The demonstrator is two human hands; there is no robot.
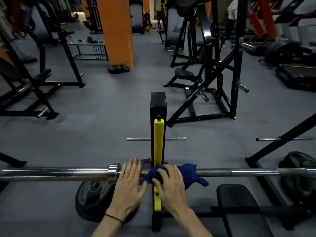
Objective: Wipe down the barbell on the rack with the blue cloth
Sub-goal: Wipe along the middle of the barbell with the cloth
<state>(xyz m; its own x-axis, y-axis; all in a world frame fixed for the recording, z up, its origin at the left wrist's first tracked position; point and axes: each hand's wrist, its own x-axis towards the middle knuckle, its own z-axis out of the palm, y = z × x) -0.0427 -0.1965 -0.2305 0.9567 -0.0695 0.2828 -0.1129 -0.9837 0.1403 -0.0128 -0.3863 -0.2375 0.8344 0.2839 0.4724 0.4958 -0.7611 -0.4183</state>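
The steel barbell (239, 172) runs across the lower view, resting on a black rack upright with a yellow liner (159, 142). The blue cloth (189, 173) is bunched over the bar just right of the upright. My right hand (171, 183) lies on top of the cloth with its fingers bent over it, pressing it onto the bar. My left hand (130, 182) rests flat on the bar with straight fingers, just right of the chrome collar (113, 172) and left of the upright. Part of the bar is hidden under both hands and the cloth.
A black weight plate (92, 195) leans on the floor under the bar's left sleeve. A black bench pad (239, 206) sits at lower right, with more plates (301, 175) at far right. Other black machines and an orange pillar (118, 31) stand beyond on the grey floor.
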